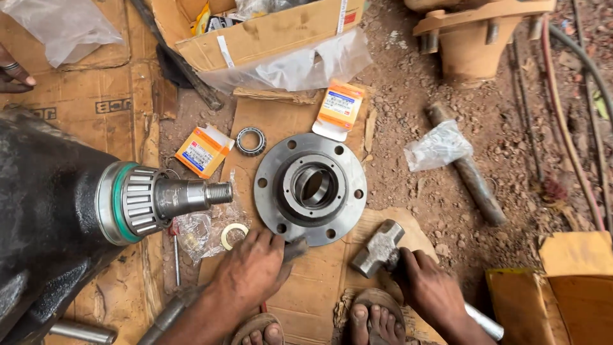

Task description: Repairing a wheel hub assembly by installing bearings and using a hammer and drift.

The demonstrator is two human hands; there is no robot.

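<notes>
Hub flange [310, 188] lies flat on cardboard [319, 281] — your left hand [252, 268] presses a dark tool [295, 248] against its rim. Your right hand [426, 287] is wrapped around the hammer [379, 248] — head resting on the cardboard.

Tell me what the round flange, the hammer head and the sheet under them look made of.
Flange: bare grey metal, likely steel, with a dull machined sheen. Hammer head: grey metal, scuffed. Sheet: brown cardboard, creased and soiled.

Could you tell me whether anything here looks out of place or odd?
Mostly the setting: the hub, a loose bearing and a washer lie on torn cardboard over gritty dirt. The right hand holds a hammer; the left hand rests by the hub.
</notes>
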